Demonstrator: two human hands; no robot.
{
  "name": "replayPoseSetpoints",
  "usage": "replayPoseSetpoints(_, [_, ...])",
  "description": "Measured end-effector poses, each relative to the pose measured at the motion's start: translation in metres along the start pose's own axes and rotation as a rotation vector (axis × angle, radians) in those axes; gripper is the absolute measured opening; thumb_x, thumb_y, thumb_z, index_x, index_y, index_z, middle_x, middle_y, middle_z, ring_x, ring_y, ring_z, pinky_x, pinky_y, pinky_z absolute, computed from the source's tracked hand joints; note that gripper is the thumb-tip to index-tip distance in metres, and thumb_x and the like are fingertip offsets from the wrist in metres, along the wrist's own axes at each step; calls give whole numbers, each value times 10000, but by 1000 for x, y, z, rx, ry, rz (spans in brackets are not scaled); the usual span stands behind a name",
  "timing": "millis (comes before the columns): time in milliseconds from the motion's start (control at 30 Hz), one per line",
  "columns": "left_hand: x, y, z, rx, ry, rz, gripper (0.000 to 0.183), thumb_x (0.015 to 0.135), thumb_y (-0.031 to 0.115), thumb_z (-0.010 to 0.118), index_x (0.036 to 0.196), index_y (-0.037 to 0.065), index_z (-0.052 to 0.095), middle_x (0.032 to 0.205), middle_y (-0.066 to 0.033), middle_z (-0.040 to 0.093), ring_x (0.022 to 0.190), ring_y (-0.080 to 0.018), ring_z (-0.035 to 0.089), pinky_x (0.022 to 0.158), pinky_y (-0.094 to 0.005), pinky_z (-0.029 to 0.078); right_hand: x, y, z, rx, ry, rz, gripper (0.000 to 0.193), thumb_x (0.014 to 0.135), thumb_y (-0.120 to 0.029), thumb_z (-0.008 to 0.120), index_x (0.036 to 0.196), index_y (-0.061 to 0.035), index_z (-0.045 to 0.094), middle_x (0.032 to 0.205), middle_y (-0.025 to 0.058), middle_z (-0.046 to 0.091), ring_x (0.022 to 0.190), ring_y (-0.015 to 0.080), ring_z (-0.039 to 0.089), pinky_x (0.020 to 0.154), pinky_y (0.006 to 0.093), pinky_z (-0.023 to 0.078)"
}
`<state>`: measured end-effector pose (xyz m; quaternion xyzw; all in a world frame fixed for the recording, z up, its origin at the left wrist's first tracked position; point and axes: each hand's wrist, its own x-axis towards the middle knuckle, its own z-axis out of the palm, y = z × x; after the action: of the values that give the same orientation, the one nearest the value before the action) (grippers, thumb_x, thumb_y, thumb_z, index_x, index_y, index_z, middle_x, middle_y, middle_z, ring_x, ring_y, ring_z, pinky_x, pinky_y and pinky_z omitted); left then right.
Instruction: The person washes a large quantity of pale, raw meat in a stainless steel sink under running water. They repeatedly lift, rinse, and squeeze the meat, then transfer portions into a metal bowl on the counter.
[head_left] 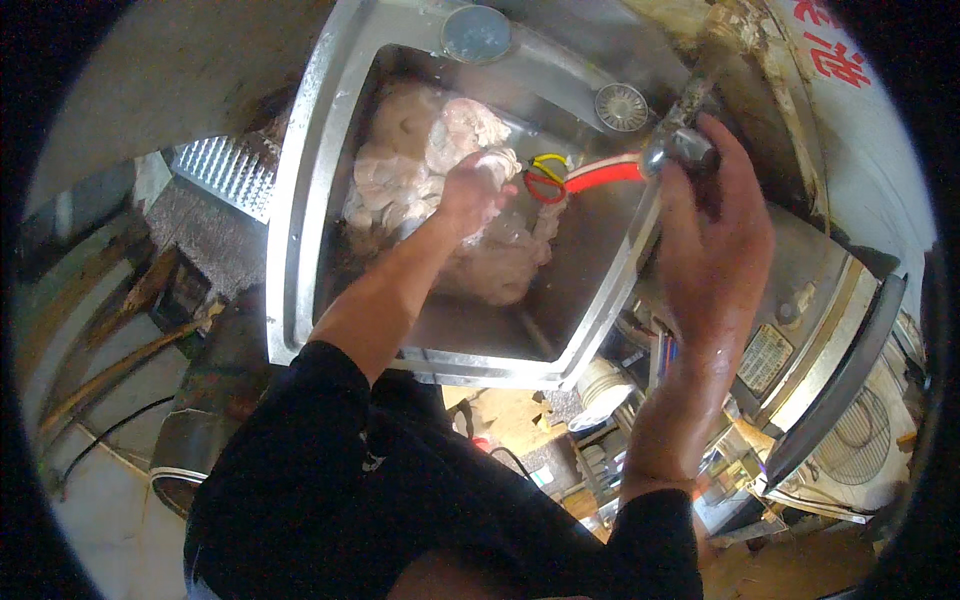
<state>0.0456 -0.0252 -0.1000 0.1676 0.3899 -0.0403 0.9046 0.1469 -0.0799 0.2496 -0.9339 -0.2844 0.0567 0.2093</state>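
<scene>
A deep metal sink (283,270) holds a heap of pale pinkish, wet meat (395,130), soft and folded. My left hand (470,205) reaches into it, fingers closed on a pale piece of the meat (497,160). Over the sink's right edge, my right hand (725,215) curls its thumb and fingers around a shiny metal tap (672,150). A red and white tube (605,174) runs from the tap toward the meat. By the tube's end are a red loop and a yellow loop (548,160); what they belong to is unclear.
A round grey disc (476,35) and a slotted drain strainer (621,107) sit on the sink's far ledge. A perforated metal panel (225,175) stands left. Right of the sink is a metal appliance (800,300), with a round fan grille (850,435) beyond. A dark metal cylinder (215,400) is lower left.
</scene>
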Motion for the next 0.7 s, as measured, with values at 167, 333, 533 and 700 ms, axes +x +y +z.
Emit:
replayPoseSetpoints(167, [2,-2,22,-40,58,-4,419,974,81,526,1393,93,550,982,-84,700,709,-170,660,488,-298,450,-9,87,44,515,363,201,362,884,-66,730,1236,-3,673,1114,198,702,996,301,696,881,365,543])
replayPoseSetpoints(333, [3,-15,11,111,25,7,409,934,11,520,1337,47,577,1012,-89,691,753,-186,671,560,-310,501,-51,151,250,331,-158,345,313,938,-237,697,1120,16,678,1044,148,706,960,246,675,873,375,537])
replayPoseSetpoints(533, [5,-20,-14,288,116,131,382,895,-62,548,1264,18,603,900,-77,666,637,-136,598,494,-294,448,-79,163,309,-14,-163,394,354,949,-306,625,1134,-9,674,956,197,728,883,342,711,801,451,550])
replayPoseSetpoints(700, [17,-22,-7,286,295,120,371,875,-70,573,1226,36,628,891,-110,695,710,-217,656,540,-349,502,-89,156,304,-136,-368,488,312,948,-254,593,1132,-11,662,1032,257,712,956,434,690,825,512,530])
